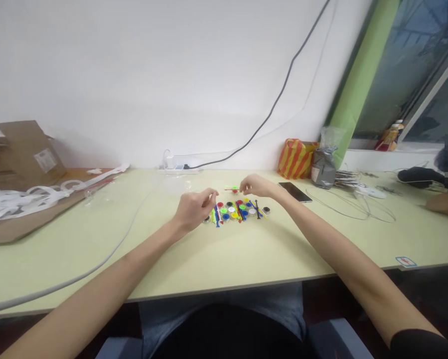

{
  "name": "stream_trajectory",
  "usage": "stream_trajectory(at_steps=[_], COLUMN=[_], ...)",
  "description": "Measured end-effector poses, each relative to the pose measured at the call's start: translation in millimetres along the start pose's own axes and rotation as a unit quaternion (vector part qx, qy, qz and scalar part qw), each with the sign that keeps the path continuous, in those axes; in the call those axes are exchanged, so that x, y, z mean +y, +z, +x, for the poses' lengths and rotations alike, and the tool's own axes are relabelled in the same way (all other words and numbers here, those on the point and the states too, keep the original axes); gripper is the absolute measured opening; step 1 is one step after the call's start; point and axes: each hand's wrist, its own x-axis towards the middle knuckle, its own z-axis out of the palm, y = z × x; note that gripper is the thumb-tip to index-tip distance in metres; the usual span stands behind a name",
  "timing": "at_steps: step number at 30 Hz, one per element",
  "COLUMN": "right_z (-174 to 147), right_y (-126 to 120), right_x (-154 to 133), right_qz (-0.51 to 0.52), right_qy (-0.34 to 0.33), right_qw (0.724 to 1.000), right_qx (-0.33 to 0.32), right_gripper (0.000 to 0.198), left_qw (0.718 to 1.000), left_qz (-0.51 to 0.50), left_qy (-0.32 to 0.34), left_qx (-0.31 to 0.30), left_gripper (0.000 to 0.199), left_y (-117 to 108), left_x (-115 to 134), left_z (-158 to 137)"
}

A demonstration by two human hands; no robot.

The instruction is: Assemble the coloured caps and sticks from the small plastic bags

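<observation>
While both forearms are reached in over the near edge of the tabletop [164, 271], a compact group of small coloured discs [225, 217] and plastic arrows [257, 209] is framed between the two hands, about midway along the tabletop. The pieces are presumably gathered in one close patch so that any of them can be reached from either side.

The left hand [193, 208] is held at the left end of the group, its fingers curled towards the thumb; whether anything is gripped there cannot be told. The right hand [259, 186] is arched over the far side, its fingers bent downward beside a red arrow [229, 189]. Whether this arrow is pinched or merely neared is not shown clearly. It is set apart from the group, towards the far edge, with a green piece [235, 187] beside it, perhaps so that it is not mixed with the rest.

Bulkier things are placed away from the handled pieces, which seems to leave elbow room: a dark-screened device [294, 191] beyond the right forearm, a striped bag [295, 158] and a grey pouch [323, 169] by the far edge, and a cardboard box [29, 149] towards the far left corner.
</observation>
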Motion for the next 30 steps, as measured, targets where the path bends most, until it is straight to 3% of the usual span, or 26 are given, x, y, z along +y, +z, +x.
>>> stream_trajectory(at_steps=[3,5,9,12,14,18,21,25,28,30], right_z=[-24.8,-37.3,-52.8,-57.9,-59.5,-60.3,-56.3,-46.7,-43.1,-43.5], right_y=[0.6,-3.4,-18.0,-24.2,-26.5,-32.7,-29.9,-3.5,16.1,19.6], right_x=[14.6,26.7,41.0,40.2,38.7,32.1,6.0,-55.9,-89.6,-93.2], right_qz=[0.007,0.007,0.045,0.101,0.105,0.068,0.164,0.318,0.365,0.37], right_qy=[0.032,0.063,0.123,0.153,0.17,0.182,0.086,-0.047,-0.075,-0.077], right_qw=[0.998,0.997,0.987,0.96,0.951,0.969,0.982,0.944,0.921,0.917], right_qx=[0.048,0.038,-0.089,-0.213,-0.236,-0.15,-0.044,0.07,0.115,0.123], right_gripper=[0.015,0.009,0.018,0.028,0.028,0.024,0.026,0.028,0.026,0.025], left_qw=[1.0,1.0,1.0,1.0,0.999,0.999,0.999,0.997,0.997,0.997], left_qz=[0.006,0.006,0.006,0.005,0.004,0.008,-0.005,-0.028,-0.023,-0.027], left_qy=[0.006,0.011,0.013,0.012,0.012,0.008,0.004,0.024,0.036,0.033], left_qx=[-0.011,-0.015,-0.021,-0.029,-0.034,-0.04,-0.043,-0.062,-0.065,-0.065], left_gripper=[0.03,0.03,0.029,0.028,0.027,0.028,0.027,0.04,0.034,0.027], left_y=[1.2,1.6,2.1,2.9,3.7,5.2,6.5,9.5,11.2,11.2], left_x=[-0.9,-1.7,-2.7,-4.0,-5.4,-6.0,-1.0,8.5,11.2,10.8], left_z=[-0.7,-0.7,0.1,0.5,0.3,-0.1,0.6,1.4,0.3,-0.3])
